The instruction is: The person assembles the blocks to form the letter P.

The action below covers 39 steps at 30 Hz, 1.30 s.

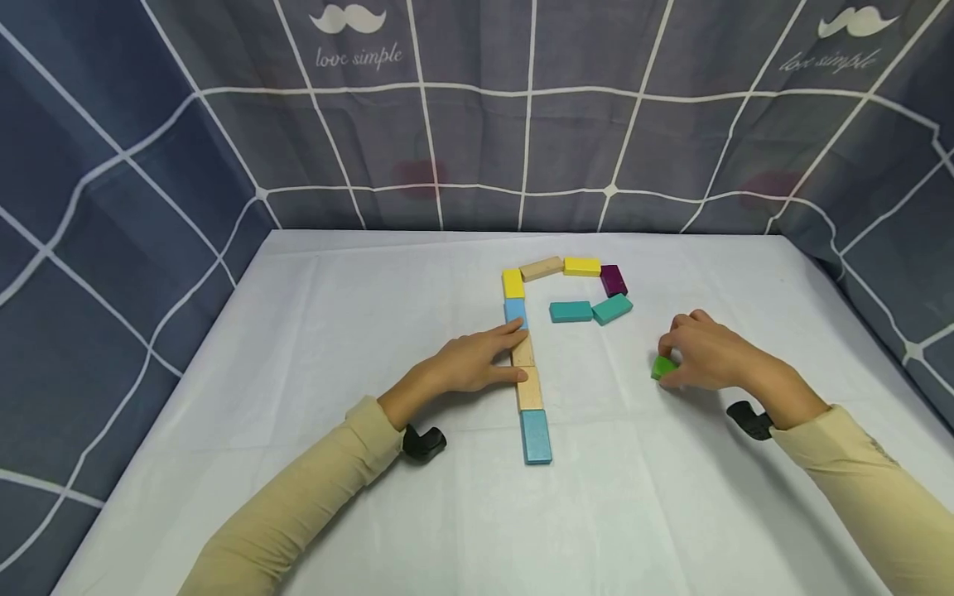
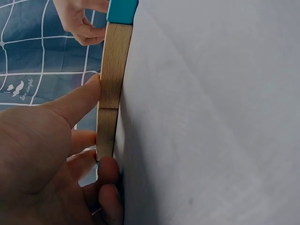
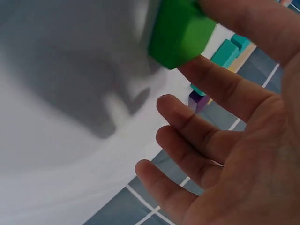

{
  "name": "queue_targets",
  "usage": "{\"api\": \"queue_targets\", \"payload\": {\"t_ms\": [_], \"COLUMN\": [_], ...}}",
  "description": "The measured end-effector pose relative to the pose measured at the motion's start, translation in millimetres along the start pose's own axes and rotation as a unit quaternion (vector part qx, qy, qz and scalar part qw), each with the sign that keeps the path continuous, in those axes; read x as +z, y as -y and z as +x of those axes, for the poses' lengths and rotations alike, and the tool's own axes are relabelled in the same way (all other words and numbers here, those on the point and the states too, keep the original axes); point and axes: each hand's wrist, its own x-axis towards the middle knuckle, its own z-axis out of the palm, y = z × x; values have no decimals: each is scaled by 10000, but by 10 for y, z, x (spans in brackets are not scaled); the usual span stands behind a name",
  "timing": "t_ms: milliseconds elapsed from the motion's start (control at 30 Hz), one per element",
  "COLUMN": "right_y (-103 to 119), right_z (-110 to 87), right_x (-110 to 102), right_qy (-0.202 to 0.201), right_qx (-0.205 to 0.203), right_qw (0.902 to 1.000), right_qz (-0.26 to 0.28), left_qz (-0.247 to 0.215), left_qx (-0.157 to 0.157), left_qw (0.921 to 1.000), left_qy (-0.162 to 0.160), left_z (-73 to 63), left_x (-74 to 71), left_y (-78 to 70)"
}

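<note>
My right hand (image 1: 704, 352) pinches a green block (image 1: 662, 367) between thumb and forefinger. In the right wrist view the same green block (image 3: 180, 35) is held near the white cloth, and the other fingers are spread loosely. My left hand (image 1: 477, 360) rests on a column of blocks, touching two plain wooden blocks (image 1: 530, 389). Its thumb lies across one wooden block (image 2: 115, 65) in the left wrist view. Above the hand in the column are a light blue block (image 1: 514, 310) and a yellow block (image 1: 513, 283). A blue block (image 1: 536, 437) forms the lower end.
From the column's top a curve runs right: a wooden block (image 1: 542, 268), a yellow block (image 1: 582, 266), a purple block (image 1: 614, 281) and two teal blocks, one slanted (image 1: 612, 309), one level (image 1: 570, 312). A gap separates the level one from the column. Dark gridded curtains (image 1: 477, 141) surround the white table (image 1: 335, 290).
</note>
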Motion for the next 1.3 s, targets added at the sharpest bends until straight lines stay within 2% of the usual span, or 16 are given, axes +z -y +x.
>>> {"api": "queue_targets", "payload": {"t_ms": [100, 233, 467, 700, 867, 1067, 1300], "right_y": [45, 196, 556, 815, 885, 897, 905], "right_z": [52, 186, 602, 1078, 1307, 1435, 1461], "right_x": [-30, -80, -140, -193, -147, -64, -36], "right_qy": [-69, -394, -978, -828, -592, -454, -407], "right_qx": [-86, -310, -745, -734, -634, -627, -594], "right_qw": [9999, 9986, 9917, 9931, 9959, 9970, 9974], "right_qz": [27, 172, 385, 385, 273, 78, 5], "left_qz": [0, 14, 64, 103, 78, 30, 72], "left_qx": [-13, -33, -11, -106, -104, -119, -126], "left_qw": [10000, 10000, 10000, 9999, 9999, 9999, 9999], "left_qy": [2, 5, 7, 72, 93, 94, 91], "left_z": [2, 4, 12, 19, 17, 18, 20], "left_x": [0, 0, -17, -31, -28, -25, -30], "left_y": [0, 2, -3, 1, 5, -1, 4]}}
